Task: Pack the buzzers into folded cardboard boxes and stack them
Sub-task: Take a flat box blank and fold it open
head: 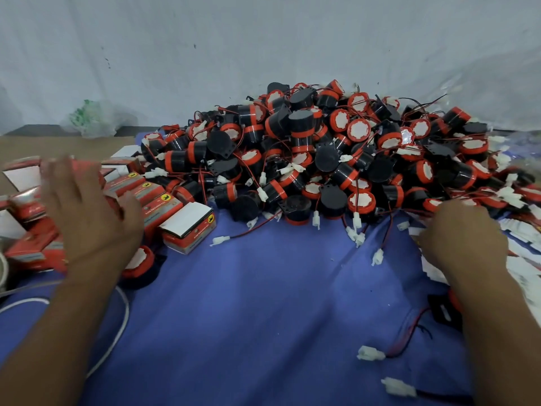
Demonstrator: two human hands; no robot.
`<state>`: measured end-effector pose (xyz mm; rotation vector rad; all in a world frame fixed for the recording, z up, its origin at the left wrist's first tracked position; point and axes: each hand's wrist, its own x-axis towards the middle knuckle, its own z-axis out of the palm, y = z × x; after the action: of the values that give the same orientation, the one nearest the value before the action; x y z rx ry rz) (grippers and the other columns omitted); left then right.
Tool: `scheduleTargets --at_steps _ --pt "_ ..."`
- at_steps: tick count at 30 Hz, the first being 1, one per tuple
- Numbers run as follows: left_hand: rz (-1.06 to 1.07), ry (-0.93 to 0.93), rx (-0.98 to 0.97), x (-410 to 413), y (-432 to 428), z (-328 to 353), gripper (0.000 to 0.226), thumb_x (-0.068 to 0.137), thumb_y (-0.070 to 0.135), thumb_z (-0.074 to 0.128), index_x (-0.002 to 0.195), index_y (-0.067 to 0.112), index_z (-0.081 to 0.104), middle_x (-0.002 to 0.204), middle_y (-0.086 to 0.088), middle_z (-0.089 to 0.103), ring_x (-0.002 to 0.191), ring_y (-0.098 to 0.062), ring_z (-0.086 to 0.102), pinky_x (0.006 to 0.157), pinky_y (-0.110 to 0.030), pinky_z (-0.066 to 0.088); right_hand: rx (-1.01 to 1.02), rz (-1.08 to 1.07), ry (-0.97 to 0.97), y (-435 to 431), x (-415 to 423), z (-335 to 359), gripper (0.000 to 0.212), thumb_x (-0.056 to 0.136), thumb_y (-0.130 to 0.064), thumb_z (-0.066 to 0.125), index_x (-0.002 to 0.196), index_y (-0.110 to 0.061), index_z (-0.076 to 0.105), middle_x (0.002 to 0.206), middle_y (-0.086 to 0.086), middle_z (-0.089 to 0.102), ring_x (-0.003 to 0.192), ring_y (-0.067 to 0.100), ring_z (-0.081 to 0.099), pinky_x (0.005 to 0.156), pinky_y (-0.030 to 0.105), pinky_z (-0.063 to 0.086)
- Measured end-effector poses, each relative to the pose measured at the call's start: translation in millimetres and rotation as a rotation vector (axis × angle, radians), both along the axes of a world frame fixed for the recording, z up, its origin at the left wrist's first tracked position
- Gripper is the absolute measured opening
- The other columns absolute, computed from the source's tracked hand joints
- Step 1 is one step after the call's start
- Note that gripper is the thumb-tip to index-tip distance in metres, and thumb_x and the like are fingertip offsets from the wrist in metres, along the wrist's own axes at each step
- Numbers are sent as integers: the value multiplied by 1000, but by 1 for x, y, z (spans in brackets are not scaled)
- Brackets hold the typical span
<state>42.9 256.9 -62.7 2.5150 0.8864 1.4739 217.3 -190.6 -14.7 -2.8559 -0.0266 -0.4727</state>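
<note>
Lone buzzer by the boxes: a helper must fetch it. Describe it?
Find the buzzer pile on the blue cloth. Red boxes lie left of it. The lone buzzer sits nearer than them, beside the left hand, apart from the pile.

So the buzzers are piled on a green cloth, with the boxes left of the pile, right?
No, the cloth is blue, not green, as the head view shows. The buzzers are piled on it, with the boxes left of the pile.

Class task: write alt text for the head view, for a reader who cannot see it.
A pile of black-and-red buzzers lies on a blue cloth. The left hand is spread over red boxes; the right hand is at the pile's edge.
</note>
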Motion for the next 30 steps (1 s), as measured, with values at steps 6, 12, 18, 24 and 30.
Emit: scheduleTargets --at_steps 6,12,18,24,30 --pt "-656 34 -72 9 -117 18 48 94 29 55 137 7 50 139 -8 50 125 -19 50 103 -38 44 45 366 -288 49 -30 13 33 101 -20 51 72 -9 61 67 4 57 59 28 51 51 31 32" --pt "-942 184 -496 11 -179 6 65 91 56 58 144 52 21 145 38 33 129 6 43 102 -20 42 760 888 -326 84 -58 -11 14 95 -16 64 88 -8 74 77 2 70 71 11 59 66 20 46" --pt "-729 181 -408 16 -179 5 59 85 49 67 137 42 41 155 13 29 142 -7 22 105 -20 22 1054 771 68 94 -53 -23 21 98 -16 60 81 -26 68 70 3 59 65 4 48 61 14 43" --pt "-718 99 -776 20 -176 -3 13 91 33 68 95 32 57 98 10 67 90 -7 65 72 -26 52 1559 730 806 95 -56 -24 38 82 -53 63 100 -23 77 99 8 76 91 30 72 73 46 59" --pt "-794 -44 -1153 22 -176 -2 34 82 48 58 106 24 59 100 8 74 90 -11 72 71 -28 59 1533 1037 1016 93 -58 -32 41 84 -44 75 114 -16 75 115 12 73 103 30 71 80 40 60"
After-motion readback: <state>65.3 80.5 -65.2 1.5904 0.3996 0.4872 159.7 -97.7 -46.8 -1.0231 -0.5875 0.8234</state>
